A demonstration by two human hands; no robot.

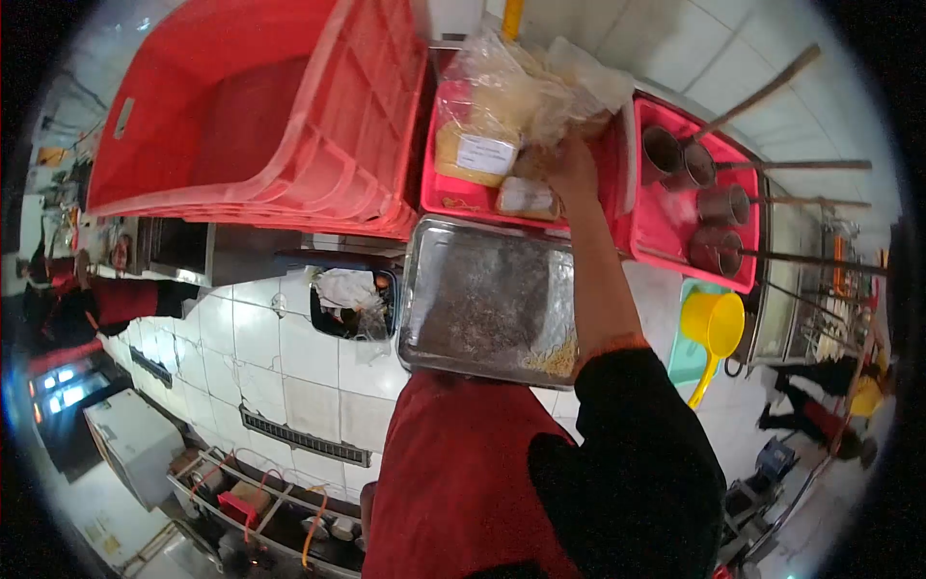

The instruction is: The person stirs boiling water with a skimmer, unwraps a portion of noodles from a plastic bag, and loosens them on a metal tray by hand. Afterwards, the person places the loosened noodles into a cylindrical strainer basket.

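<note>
My right hand reaches into a red tray at the top centre, among clear plastic bags. Its fingers are partly hidden by the plastic, and what they touch cannot be made out. Left of the hand lies a labelled bag of yellowish food, and a smaller labelled pack lies just below it. Nearer to me is a metal tray with a small heap of noodle-like bits in its lower right corner. My left hand does not appear.
Stacked red crates stand at the left. To the right, a pink tray holds several long-handled metal cups. Below it is a yellow dipper. A lined bin stands left of the metal tray. Other people are at both sides.
</note>
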